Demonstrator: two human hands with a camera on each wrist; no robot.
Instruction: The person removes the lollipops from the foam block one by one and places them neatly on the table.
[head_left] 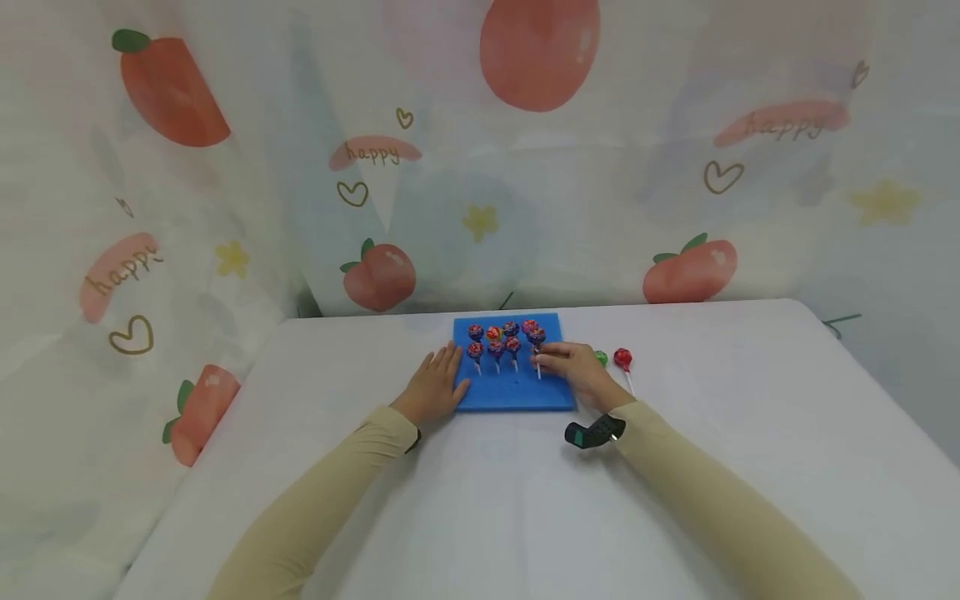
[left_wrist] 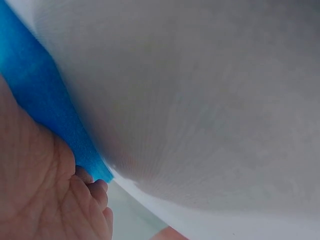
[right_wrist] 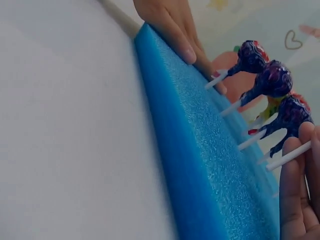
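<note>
White stick, dark wrapped head: the lollipop point(head_left: 537, 336) sits just right of centre in my head view, slightly below mid-height, over the right part of the board. The right hand point(head_left: 577, 367) pinches it by the stick. In my right wrist view that stick slants in from the right edge, between the fingers, its lower end sticking out bare; I cannot tell whether the tip touches the foam.

The blue board point(head_left: 487, 396) lies at the middle of the head frame. Seven other lollipops stand in it, four in the back row point(head_left: 493, 333) and three in the front row point(head_left: 496, 349), the held one being just beyond the front row's right end. In the right wrist view I see several of them leaning across the upper right.

The left hand point(head_left: 433, 385) rests on the board's left edge, fingers extended and thumb spread, gripping nothing. My left wrist view has its palm at lower left, against the blue edge.

Right of the board, near the right hand, I see a red lollipop point(head_left: 622, 358) lying on the white table point(head_left: 480, 500) and a green lollipop point(head_left: 601, 357) partly hidden by the hand. A black device point(head_left: 596, 432) is on the right wrist. Beige sleeves point(head_left: 720, 500) run to the bottom of the frame, and a fruit-printed backdrop point(head_left: 420, 208) fills the top.
</note>
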